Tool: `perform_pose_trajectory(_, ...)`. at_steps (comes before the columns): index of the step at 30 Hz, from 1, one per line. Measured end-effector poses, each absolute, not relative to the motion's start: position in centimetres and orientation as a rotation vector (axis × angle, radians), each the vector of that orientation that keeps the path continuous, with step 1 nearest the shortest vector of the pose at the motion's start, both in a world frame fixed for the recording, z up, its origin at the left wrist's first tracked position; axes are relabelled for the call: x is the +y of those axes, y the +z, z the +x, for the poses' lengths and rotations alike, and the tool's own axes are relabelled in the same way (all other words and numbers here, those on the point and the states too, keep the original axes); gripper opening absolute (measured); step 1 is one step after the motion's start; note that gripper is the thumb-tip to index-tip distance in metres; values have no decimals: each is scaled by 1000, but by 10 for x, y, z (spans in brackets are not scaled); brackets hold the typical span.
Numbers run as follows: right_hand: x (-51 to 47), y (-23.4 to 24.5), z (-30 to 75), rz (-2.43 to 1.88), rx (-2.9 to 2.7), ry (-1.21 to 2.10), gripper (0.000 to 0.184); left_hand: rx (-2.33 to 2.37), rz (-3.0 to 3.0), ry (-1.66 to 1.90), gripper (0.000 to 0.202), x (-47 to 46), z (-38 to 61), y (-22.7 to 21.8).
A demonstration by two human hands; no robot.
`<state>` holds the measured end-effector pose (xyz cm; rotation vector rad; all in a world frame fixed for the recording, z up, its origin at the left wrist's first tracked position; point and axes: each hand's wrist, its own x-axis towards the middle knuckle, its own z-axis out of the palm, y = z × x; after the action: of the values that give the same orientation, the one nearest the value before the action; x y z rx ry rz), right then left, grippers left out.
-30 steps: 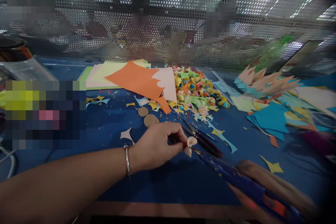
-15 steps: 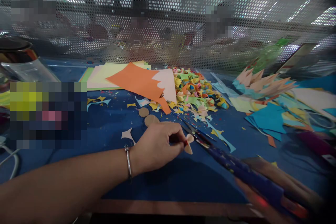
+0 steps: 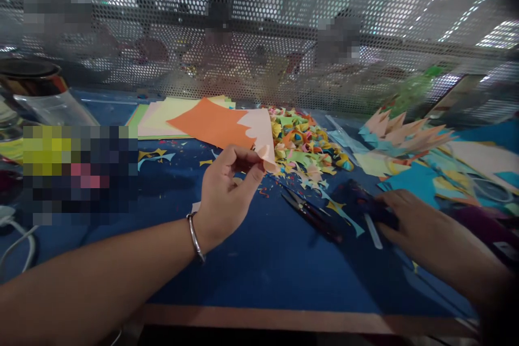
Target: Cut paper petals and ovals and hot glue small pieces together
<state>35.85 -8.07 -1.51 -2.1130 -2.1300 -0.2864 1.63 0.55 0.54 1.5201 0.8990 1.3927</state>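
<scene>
My left hand [image 3: 229, 197], with a silver bangle at the wrist, pinches a small curled peach paper piece [image 3: 268, 161] between thumb and fingertips. It is raised over the table in front of the larger papers. At the right, my right hand [image 3: 417, 232] grips a dark glue gun [image 3: 359, 200] with a whitish glue stick [image 3: 373, 231] poking out. Its trigger area is hidden by shadow and fingers. Between the hands lie scissors [image 3: 306, 213] with dark handles, apart from both. An orange paper sheet [image 3: 211, 121] with cut edges rests behind my left hand.
A heap of small folded paper pieces [image 3: 304, 140] lies at the back, with scraps around it. Peach and blue paper cones [image 3: 401, 132] and blue paper [image 3: 411, 181] sit on the right. A lidded jar [image 3: 36, 86] stands at the left. A perforated metal screen [image 3: 259, 21] closes the back.
My left hand has risen and moved slightly left with the paper piece. My right hand has carried the glue gun up and away from the near right, turning it.
</scene>
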Motion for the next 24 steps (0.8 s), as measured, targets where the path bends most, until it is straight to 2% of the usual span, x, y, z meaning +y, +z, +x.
perform_pose_trajectory(5, -80, -7, 350, -1932, -2255, -141, 37, 867, 1477, 1367, 12, 2, 18, 3)
perform_pose_trajectory(7, -74, 5, 321, -1813, -2284, -106, 34, 854, 1470, 1356, 11, 3, 18, 2)
perform_pose_trajectory(10, -53, 22, 267, -1691, -2392, 121, 30, 845, 1451, 1340, 12, 3, 17, 0)
perform_pose_trajectory(12, -34, 26, 237, -1567, -2469, 128, 27, 841, 1424, 1323, 13, 3, 17, 0)
perform_pose_trajectory(19, 8, 7, 210, -1501, -2685, -33, 22, 837, 1456, 1338, 11, 5, 18, 2)
perform_pose_trajectory(24, 12, -3, 211, -1341, -2634, 58, 22, 808, 1486, 1353, 8, 8, 21, -2)
